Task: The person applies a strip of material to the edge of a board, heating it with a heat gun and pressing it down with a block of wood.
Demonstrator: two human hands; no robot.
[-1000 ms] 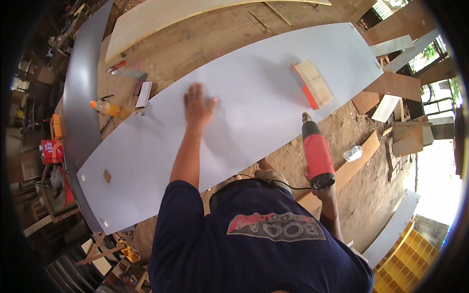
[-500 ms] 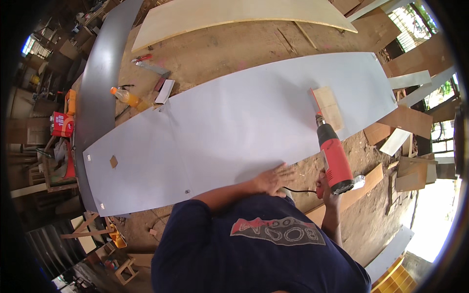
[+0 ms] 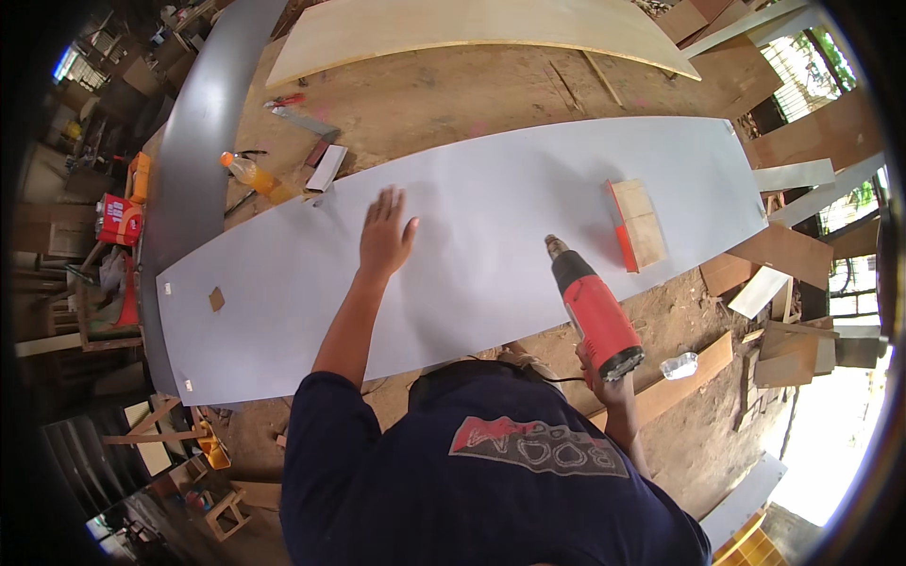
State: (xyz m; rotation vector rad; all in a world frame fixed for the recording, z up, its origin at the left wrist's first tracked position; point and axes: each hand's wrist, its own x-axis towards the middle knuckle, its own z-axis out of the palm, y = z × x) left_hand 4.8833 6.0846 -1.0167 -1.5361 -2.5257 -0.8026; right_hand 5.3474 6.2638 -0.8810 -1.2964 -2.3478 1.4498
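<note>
A long, pale grey panel (image 3: 481, 217) lies in front of me. My left hand (image 3: 385, 234) is over its upper middle, fingers stretched out, seemingly flat on the surface. Wrapped round the handle of a red and black heat gun (image 3: 600, 321) is my right hand (image 3: 606, 379), at the panel's near edge. The gun's metal nozzle points up and left over the panel, apart from it as far as I can tell. Right of the nozzle sits a wooden block with a red edge (image 3: 642, 222). A small brown square (image 3: 216, 299) rests toward the panel's left end.
An orange-capped bottle (image 3: 257, 177) and a knife-like tool (image 3: 304, 121) lie beyond the panel. A pale wooden board (image 3: 472, 24) is at the far side. Board offcuts (image 3: 793, 354) clutter the right. On the left stands a red tin (image 3: 119, 220). A dark cable trails by my right hand.
My left hand has moved from the panel's near edge up and left onto its upper middle. The heat gun has swung left, away from the wooden block.
</note>
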